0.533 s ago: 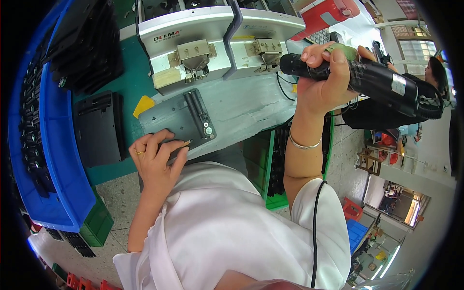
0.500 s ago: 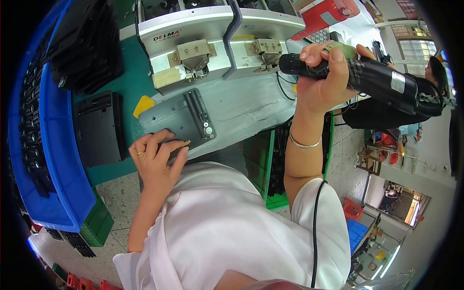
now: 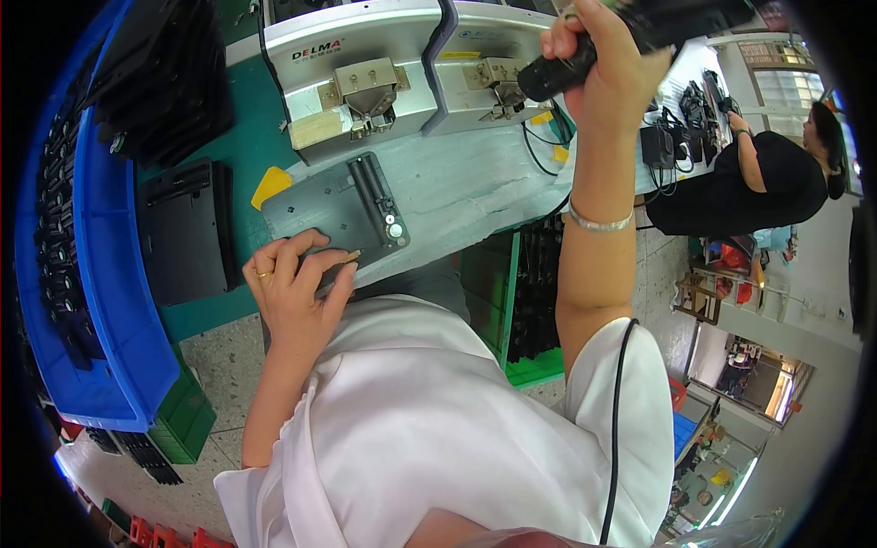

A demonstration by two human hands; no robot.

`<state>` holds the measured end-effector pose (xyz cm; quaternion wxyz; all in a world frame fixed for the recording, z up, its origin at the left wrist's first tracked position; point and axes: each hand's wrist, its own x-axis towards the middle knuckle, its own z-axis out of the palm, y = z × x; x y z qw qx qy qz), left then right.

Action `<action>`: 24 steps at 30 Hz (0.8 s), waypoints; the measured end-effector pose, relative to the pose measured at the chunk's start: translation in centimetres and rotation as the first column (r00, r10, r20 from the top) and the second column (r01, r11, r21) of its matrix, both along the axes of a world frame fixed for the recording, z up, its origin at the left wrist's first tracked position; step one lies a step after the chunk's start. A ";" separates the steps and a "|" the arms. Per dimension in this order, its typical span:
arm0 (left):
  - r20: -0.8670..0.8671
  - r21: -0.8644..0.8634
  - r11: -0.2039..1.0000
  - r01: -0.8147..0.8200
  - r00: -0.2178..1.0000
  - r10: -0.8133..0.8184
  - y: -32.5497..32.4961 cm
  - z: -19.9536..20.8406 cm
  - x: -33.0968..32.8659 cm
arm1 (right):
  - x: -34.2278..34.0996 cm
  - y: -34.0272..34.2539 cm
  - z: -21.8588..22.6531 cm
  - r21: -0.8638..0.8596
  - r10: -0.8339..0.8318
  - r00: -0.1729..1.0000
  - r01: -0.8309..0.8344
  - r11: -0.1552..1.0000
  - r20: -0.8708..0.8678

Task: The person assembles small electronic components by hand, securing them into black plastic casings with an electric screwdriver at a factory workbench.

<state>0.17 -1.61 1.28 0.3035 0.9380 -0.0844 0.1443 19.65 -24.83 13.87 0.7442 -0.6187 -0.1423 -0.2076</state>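
A flat dark grey panel (image 3: pixel 315 203) lies on the bench, with a raised tube along its right side and round silver parts at that tube's lower end. My left hand (image 3: pixel 297 279) holds the panel at its near edge, fingers bent on top and thumb beside the edge. A tan wrap or small piece shows at the index fingertip; I cannot tell which. My right hand (image 3: pixel 614 64) is raised at the upper right, closed round a black electric screwdriver (image 3: pixel 681 20). Its narrow end points left, toward the right silver machine (image 3: pixel 484 41); the far end is blurred.
Another silver machine (image 3: pixel 320 82) stands behind the panel. A yellow piece (image 3: pixel 270 187) lies beside the panel. Left are stacked black panels (image 3: pixel 187 237) and a blue bin (image 3: pixel 119 265) of black parts. A green crate (image 3: pixel 534 365) stands under the bench. Another person (image 3: pixel 772 178) stands right.
My right hand has lifted the screwdriver up and away, and its body now points further up and right. My left hand and the panel have hardly moved.
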 end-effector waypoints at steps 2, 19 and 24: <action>0.010 -0.005 1.000 0.001 1.000 -0.001 0.1 0.0 -0.1 | 0.5 -0.6 0.1 0.009 0.046 0.998 -0.046 0.999 -0.031; -0.005 -0.223 0.975 -0.013 1.000 0.012 1.4 -0.1 0.0 | -10.5 6.6 -4.6 0.246 0.543 0.836 -0.544 0.802 0.080; 0.059 -0.283 0.958 -0.056 0.995 0.075 1.0 0.2 -0.1 | -11.6 8.3 -5.5 0.321 0.522 0.846 -0.525 0.788 0.103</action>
